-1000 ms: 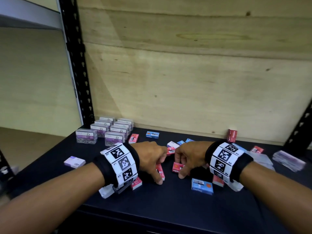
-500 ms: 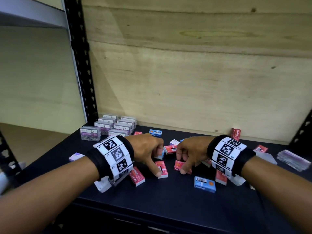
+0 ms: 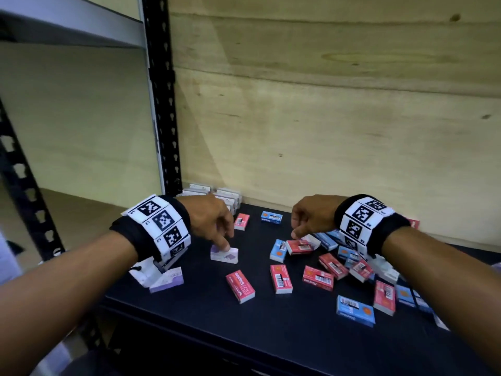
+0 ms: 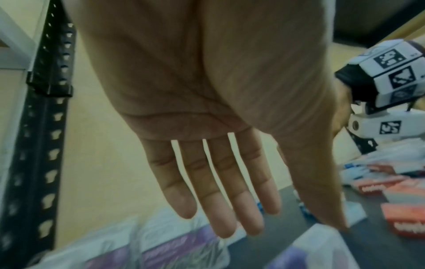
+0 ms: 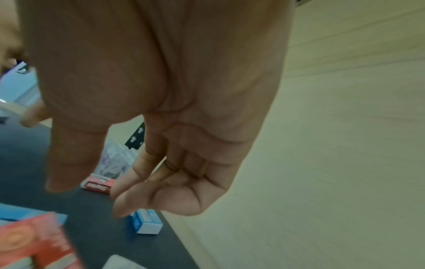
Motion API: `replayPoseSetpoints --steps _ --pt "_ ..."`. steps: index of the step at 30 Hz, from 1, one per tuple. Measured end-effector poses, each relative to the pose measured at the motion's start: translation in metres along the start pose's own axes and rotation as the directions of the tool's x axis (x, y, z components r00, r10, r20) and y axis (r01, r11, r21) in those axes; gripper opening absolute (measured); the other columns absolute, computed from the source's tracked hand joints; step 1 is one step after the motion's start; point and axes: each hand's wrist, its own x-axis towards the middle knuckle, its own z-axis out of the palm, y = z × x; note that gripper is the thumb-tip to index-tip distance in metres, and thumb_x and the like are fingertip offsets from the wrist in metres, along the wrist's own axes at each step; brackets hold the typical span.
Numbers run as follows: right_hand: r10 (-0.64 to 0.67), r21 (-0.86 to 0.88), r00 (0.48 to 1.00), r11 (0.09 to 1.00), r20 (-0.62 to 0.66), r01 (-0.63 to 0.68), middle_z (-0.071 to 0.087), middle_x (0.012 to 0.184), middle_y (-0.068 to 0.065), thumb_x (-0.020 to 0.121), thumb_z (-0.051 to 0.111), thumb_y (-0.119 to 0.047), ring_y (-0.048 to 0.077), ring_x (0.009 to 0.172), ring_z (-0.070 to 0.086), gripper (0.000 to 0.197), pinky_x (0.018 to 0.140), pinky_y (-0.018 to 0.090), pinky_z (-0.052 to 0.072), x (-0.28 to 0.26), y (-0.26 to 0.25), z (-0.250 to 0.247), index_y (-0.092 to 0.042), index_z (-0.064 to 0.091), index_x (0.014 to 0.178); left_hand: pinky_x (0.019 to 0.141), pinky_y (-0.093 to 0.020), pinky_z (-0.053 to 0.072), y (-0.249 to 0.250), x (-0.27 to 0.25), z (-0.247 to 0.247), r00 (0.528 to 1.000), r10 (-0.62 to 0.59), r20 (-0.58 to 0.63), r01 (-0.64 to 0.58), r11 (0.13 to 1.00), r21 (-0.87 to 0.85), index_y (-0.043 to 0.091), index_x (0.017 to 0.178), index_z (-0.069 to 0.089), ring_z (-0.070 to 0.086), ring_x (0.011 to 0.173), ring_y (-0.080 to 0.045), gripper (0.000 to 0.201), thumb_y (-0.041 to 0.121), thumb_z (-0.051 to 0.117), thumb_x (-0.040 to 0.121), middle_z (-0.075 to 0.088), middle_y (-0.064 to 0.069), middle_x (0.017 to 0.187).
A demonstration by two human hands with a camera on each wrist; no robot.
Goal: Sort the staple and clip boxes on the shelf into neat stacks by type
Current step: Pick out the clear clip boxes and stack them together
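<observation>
The left hand (image 3: 208,221) reaches down over the shelf (image 3: 206,316) near its left edge; its grip is wide, fingers (image 4: 220,200) straight, and the thumb tip touches the top of a white-and-purple clip box (image 3: 224,255). The right hand (image 3: 311,215) hovers toward the back edge with fingers (image 5: 138,182) loosely curled, a narrow grip holding nothing, just above a red staple box (image 3: 299,246) that lies across a blue staple box (image 3: 278,250). More red and blue boxes are scattered from the shelf's middle to its right edge, some overlapping. A row of clear clip boxes (image 3: 227,196) stands in the back left corner, partly hidden by the left hand. Another purple clip box (image 3: 166,280) lies at the front left edge.
</observation>
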Motion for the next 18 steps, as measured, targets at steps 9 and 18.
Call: replayPoseSetpoints --steps 9,18 --pt "0.025 -0.112 0.998 0.993 -0.052 -0.030 0.066 0.115 -0.001 0.085 0.072 -0.041 0.021 0.105 0.061 0.038 0.089 0.033 0.049 0.061 -0.007 -0.009 -0.020 0.066 0.116 0.067 -0.014 0.045 -0.027 0.008 0.017 0.992 0.027 0.122 -0.007 0.987 -0.162 0.026 0.091 0.075 0.062 0.065 0.006 0.022 0.034 0.083 0.072 0.073 0.014 0.079" --pt "0.078 -0.214 0.997 0.974 0.017 -0.073 0.067 0.117 0.010 0.084 0.074 -0.042 0.030 0.107 0.063 0.050 0.088 0.034 0.052 0.109 -0.014 0.004 -0.009 0.064 0.120 0.058 -0.007 0.043 -0.041 0.017 0.010 0.999 0.038 -0.002 -0.038 0.977 -0.208 0.022 0.092 0.076 0.057 0.056 0.008 0.017 0.028 0.080 0.076 0.071 0.011 0.074"
